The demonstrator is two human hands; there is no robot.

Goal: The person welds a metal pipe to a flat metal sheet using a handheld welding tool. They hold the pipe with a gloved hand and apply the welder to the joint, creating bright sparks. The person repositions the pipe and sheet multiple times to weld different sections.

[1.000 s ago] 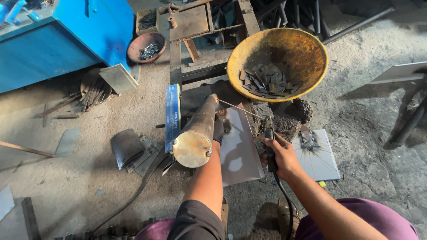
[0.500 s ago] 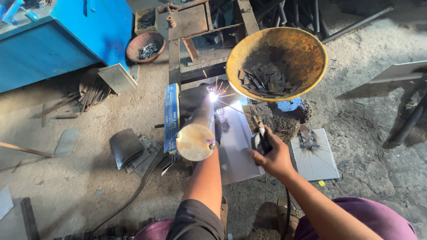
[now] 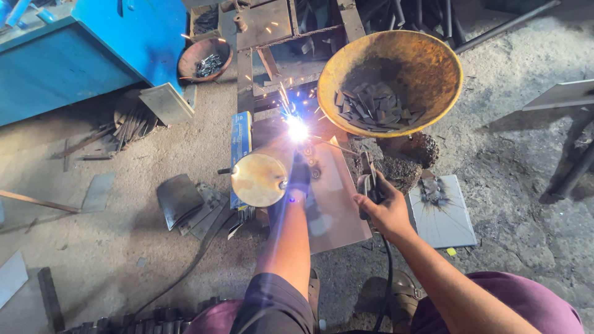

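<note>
My right hand (image 3: 385, 210) grips a dark welding electrode holder (image 3: 367, 179); its thin rod runs up-left to a bright white arc (image 3: 297, 129) throwing sparks. My left hand (image 3: 299, 177), in a dark glove, rests against a thick round metal bar (image 3: 260, 176) whose flat end faces me. The bar lies over a flat steel plate (image 3: 337, 204) on the ground, and the arc burns at its far end.
A large yellow pan (image 3: 427, 68) of dark metal pieces sits right of the arc. A small bowl of scrap (image 3: 205, 59) and a blue metal box (image 3: 80, 49) lie at upper left. Another plate (image 3: 442, 213) is at right; scrap sheets (image 3: 179, 198) at left.
The arc has grown from nothing to a strong glare with flying sparks. My right hand moved left and up, bringing the electrode to the bar's far end.
</note>
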